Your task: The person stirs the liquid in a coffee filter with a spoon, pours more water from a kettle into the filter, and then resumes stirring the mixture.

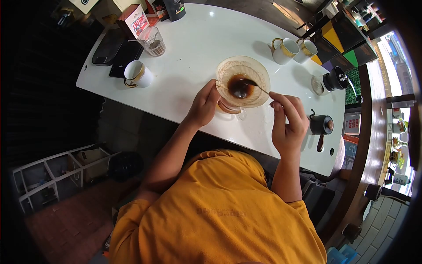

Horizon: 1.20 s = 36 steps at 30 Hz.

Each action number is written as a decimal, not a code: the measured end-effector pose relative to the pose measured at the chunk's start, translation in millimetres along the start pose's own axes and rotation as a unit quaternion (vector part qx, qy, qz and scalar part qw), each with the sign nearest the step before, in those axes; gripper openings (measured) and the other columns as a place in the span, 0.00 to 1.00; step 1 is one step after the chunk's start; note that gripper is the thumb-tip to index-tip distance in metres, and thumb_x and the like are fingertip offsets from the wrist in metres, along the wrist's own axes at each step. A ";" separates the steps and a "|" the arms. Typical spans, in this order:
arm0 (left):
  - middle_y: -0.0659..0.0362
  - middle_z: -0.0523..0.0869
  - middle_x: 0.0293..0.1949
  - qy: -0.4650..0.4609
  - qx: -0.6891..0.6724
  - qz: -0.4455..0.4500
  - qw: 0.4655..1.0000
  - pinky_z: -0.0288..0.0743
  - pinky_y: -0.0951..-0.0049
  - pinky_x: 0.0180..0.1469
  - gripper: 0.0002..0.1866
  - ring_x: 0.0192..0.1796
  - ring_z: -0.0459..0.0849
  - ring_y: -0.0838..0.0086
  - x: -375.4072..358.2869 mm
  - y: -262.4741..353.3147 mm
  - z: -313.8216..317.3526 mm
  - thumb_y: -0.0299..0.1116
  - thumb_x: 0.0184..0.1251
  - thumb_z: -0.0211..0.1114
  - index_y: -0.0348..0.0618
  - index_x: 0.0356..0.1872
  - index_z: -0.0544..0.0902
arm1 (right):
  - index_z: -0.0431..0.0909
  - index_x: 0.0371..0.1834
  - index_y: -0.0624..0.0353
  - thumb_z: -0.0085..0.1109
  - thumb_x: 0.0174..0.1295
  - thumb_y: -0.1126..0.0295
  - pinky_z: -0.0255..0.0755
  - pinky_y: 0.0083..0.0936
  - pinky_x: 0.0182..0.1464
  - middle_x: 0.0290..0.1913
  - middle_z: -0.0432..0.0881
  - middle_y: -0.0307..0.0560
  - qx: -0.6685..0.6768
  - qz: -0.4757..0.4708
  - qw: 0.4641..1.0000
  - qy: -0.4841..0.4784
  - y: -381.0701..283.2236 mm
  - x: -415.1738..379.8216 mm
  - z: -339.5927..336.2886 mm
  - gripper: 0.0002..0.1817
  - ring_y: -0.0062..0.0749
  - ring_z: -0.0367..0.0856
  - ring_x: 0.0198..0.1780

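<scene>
A paper coffee filter [259, 70] with dark brown liquid [239, 88] in its middle sits over a glass vessel [229, 108] on the white table. My left hand [205, 103] is closed at the filter's left edge, its fingertips pinching the rim. In my right hand [290, 116] is the handle of a thin spoon [262, 89], gripped between thumb and fingers. The spoon reaches over the right rim, and its far end is in the dark liquid.
White table [193, 48]. White mug [139, 74], glass [152, 42] and black scale [110, 46] at left; two mugs [285, 51] at the back right; black grinder-like item [336, 79] and dark kettle [321, 125] at right. Red-and-white box [133, 22] at the back left.
</scene>
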State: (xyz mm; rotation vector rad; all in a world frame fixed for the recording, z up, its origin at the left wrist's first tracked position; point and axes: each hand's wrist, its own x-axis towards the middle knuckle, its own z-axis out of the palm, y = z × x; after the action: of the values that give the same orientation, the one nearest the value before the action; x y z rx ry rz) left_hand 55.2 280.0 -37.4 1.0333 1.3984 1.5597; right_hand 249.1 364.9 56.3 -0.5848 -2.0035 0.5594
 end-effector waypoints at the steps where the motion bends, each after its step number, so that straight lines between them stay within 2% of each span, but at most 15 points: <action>1: 0.65 0.76 0.35 0.000 -0.003 0.004 1.000 0.69 0.81 0.45 0.14 0.38 0.70 0.85 -0.1 -1.9 -0.1 0.35 0.76 0.43 0.37 0.49 0.73 | 0.84 0.40 0.60 0.61 0.55 0.82 0.70 0.23 0.33 0.30 0.80 0.44 0.000 0.001 1.000 0.000 0.2 0.0 0.2 0.10 0.30 0.76 0.31; 6: 0.65 0.75 0.35 0.006 -0.004 0.018 1.000 0.69 0.81 0.44 0.15 0.38 0.70 0.85 0.0 2.4 3.5 0.36 0.75 0.43 0.37 0.48 0.73 | 0.83 0.40 0.61 0.60 0.55 0.84 0.70 0.23 0.33 0.31 0.80 0.44 0.015 0.013 0.999 -0.025 1.6 -3.2 4.4 0.11 0.31 0.76 0.31; 8: 0.70 0.67 0.30 0.009 -0.006 0.019 1.000 0.60 0.84 0.37 0.15 0.32 0.62 0.86 0.5 3.1 5.0 0.39 0.78 0.40 0.41 0.48 0.73 | 0.83 0.41 0.61 0.60 0.55 0.84 0.70 0.23 0.33 0.31 0.80 0.44 0.025 0.015 0.999 -0.023 0.5 -6.2 5.8 0.11 0.31 0.76 0.31; 9: 0.70 0.67 0.30 0.009 -0.005 0.019 1.000 0.60 0.84 0.37 0.15 0.32 0.62 0.86 0.3 3.6 3.9 0.39 0.78 0.40 0.41 0.48 0.73 | 0.83 0.41 0.61 0.60 0.55 0.84 0.70 0.23 0.33 0.31 0.80 0.45 0.035 0.020 0.999 -0.022 -0.2 -7.1 6.6 0.11 0.31 0.76 0.31; 11: 0.64 0.76 0.35 -0.001 0.011 0.016 1.000 0.69 0.80 0.46 0.15 0.38 0.71 0.83 0.1 4.8 1.5 0.35 0.75 0.42 0.37 0.48 0.73 | 0.83 0.41 0.61 0.60 0.55 0.84 0.71 0.22 0.34 0.32 0.80 0.44 0.042 0.010 0.999 -0.009 -2.6 -4.4 6.7 0.11 0.30 0.76 0.32; 19: 0.65 0.75 0.34 -0.001 -0.003 0.011 1.000 0.68 0.81 0.43 0.16 0.37 0.69 0.84 0.3 3.9 2.9 0.37 0.76 0.41 0.37 0.47 0.74 | 0.83 0.41 0.61 0.60 0.55 0.84 0.72 0.23 0.35 0.33 0.81 0.44 0.054 -0.002 0.998 -0.007 -0.6 2.7 13.6 0.12 0.31 0.77 0.33; 25: 0.65 0.74 0.35 -0.003 -0.010 0.003 1.000 0.67 0.81 0.44 0.17 0.37 0.68 0.85 1.4 0.8 -0.6 0.39 0.76 0.41 0.38 0.48 0.74 | 0.83 0.41 0.61 0.60 0.55 0.84 0.72 0.24 0.36 0.33 0.81 0.45 0.062 0.006 0.997 -0.053 -2.3 -2.2 12.3 0.11 0.32 0.78 0.34; 31: 0.64 0.75 0.36 0.004 -0.012 -0.013 1.000 0.67 0.82 0.44 0.16 0.38 0.69 0.84 2.3 15.7 6.0 0.37 0.76 0.41 0.37 0.49 0.74 | 0.83 0.41 0.61 0.60 0.55 0.84 0.72 0.23 0.37 0.34 0.81 0.46 0.079 -0.005 0.997 -0.001 -2.9 6.2 7.3 0.11 0.32 0.78 0.34; 36: 0.64 0.75 0.36 0.002 -0.019 -0.021 1.000 0.66 0.82 0.44 0.16 0.38 0.68 0.84 2.8 9.9 2.7 0.37 0.76 0.41 0.37 0.49 0.74 | 0.83 0.41 0.62 0.60 0.56 0.84 0.73 0.23 0.36 0.35 0.81 0.46 0.100 -0.004 0.994 -0.037 -2.6 1.3 10.4 0.11 0.31 0.78 0.33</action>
State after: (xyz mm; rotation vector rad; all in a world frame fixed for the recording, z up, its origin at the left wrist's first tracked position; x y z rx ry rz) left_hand 56.4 282.7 -27.1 0.9723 1.3805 1.5516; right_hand 238.9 362.1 54.1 -0.4390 -1.9879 0.7750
